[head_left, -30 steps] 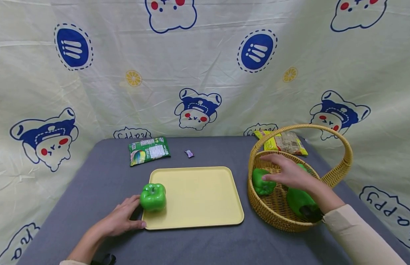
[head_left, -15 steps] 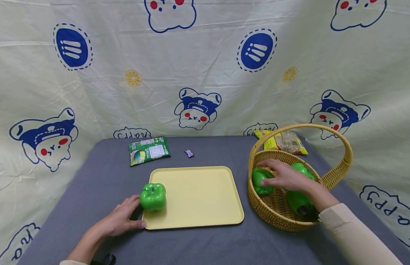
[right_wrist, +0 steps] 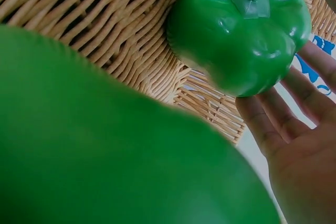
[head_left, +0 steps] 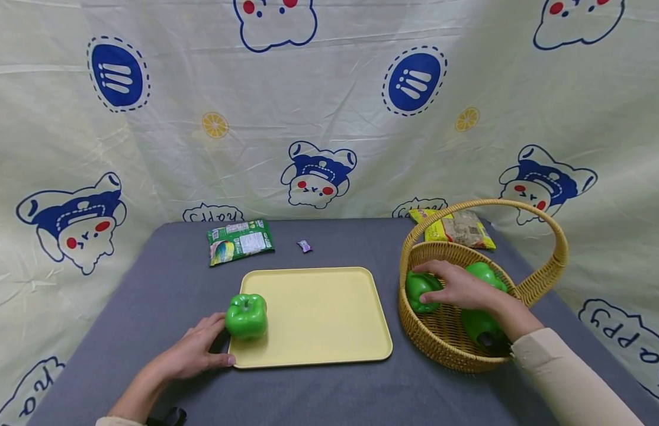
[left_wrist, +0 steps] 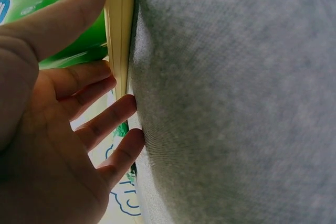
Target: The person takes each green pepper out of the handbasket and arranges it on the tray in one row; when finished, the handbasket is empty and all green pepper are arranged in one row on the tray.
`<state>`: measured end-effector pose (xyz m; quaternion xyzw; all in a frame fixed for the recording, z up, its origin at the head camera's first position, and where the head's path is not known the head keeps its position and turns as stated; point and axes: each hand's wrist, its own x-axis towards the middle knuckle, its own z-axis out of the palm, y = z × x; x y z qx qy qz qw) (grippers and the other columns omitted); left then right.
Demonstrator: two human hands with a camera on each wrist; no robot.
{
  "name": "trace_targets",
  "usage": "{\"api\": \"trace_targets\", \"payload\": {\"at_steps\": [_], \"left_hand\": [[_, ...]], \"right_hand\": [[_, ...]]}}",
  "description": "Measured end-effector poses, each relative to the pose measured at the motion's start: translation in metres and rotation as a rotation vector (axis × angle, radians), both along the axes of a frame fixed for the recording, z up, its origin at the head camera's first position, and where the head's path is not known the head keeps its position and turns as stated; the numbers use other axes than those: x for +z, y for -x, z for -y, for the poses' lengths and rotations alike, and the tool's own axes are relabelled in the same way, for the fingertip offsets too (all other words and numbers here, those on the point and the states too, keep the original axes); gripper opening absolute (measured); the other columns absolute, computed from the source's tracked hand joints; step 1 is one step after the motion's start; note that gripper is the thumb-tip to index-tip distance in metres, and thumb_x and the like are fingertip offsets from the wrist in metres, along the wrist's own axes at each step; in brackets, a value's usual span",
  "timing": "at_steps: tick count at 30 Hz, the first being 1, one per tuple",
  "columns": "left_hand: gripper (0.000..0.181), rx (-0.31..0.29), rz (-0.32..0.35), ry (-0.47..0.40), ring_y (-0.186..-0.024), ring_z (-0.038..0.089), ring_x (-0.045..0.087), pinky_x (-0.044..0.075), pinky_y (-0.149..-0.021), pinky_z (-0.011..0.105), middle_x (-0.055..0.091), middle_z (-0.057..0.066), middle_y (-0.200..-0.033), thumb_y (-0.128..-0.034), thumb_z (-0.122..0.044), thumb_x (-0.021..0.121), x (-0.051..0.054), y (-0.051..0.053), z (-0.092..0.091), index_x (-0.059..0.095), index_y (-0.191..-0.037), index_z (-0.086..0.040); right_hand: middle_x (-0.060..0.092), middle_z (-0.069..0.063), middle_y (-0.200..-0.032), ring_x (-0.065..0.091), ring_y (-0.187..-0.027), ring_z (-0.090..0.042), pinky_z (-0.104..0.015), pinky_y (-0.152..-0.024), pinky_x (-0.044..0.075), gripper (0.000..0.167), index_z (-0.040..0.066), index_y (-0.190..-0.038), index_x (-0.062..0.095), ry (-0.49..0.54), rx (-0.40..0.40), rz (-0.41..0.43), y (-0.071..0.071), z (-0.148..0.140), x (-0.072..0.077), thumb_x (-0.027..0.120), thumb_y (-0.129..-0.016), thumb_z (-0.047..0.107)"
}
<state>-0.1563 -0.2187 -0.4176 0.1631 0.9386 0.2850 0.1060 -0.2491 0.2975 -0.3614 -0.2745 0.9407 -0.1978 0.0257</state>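
Observation:
In the head view my left hand (head_left: 193, 352) rests at the left edge of a pale yellow tray (head_left: 329, 319), thumb at its near corner. A green bell pepper (head_left: 246, 316) stands on the tray beside those fingers. In the left wrist view the fingers are spread, with tips against the tray's rim (left_wrist: 121, 35). My right hand (head_left: 462, 289) reaches into a wicker basket (head_left: 441, 350), around another green bell pepper (head_left: 417, 289). The right wrist view shows nearly straight fingers touching that pepper's (right_wrist: 241, 35) side; the thumb is mostly cut off.
More smooth green produce (head_left: 479, 328) lies in the basket, partly under the right forearm. The basket's tall handle (head_left: 542, 283) arches over it. Behind lie a green packet (head_left: 241, 242), a small purple wrapper (head_left: 304, 246) and a yellow bag (head_left: 462, 229).
My right hand has lowered into the basket and come closer round the bell pepper there. The left hand, the tray and its bell pepper have stayed put.

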Motion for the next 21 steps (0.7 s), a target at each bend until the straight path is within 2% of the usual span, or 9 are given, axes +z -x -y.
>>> {"api": "trace_targets", "payload": {"at_steps": [8, 17, 21], "left_hand": [[0.08, 0.006, 0.004, 0.0, -0.131, 0.045, 0.036, 0.028, -0.099, 0.067, 0.042, 0.022, -0.14, -0.0744, -0.043, 0.076, -0.0003, 0.0005, -0.0002, 0.047, -0.134, 0.001], [0.08, -0.002, -0.005, 0.0, -0.13, 0.046, 0.036, 0.028, -0.098, 0.067, 0.042, 0.023, -0.139, -0.074, -0.043, 0.076, -0.0004, -0.0014, 0.0, 0.047, -0.134, 0.001], [0.08, 0.0, -0.007, 0.002, -0.13, 0.046, 0.036, 0.028, -0.098, 0.067, 0.042, 0.023, -0.139, -0.0738, -0.042, 0.076, -0.0001, -0.0012, 0.0003, 0.047, -0.134, 0.002]], "right_hand": [[0.058, -0.011, -0.127, 0.051, -0.118, -0.035, -0.049, -0.089, 0.043, 0.056, 0.01, -0.127, 0.056, -0.019, 0.037, -0.015, -0.0019, -0.0001, 0.0005, 0.072, -0.081, 0.037], [0.054, -0.015, -0.131, 0.048, -0.12, -0.037, -0.05, -0.09, 0.042, 0.067, 0.007, -0.131, 0.053, -0.062, 0.023, 0.019, -0.0026, -0.0022, 0.0009, 0.072, -0.079, 0.043], [0.054, -0.015, -0.132, 0.048, -0.121, -0.037, -0.051, -0.091, 0.041, 0.066, 0.006, -0.133, 0.051, -0.068, 0.018, 0.039, -0.0025, -0.0032, 0.0009, 0.071, -0.081, 0.041]]}}
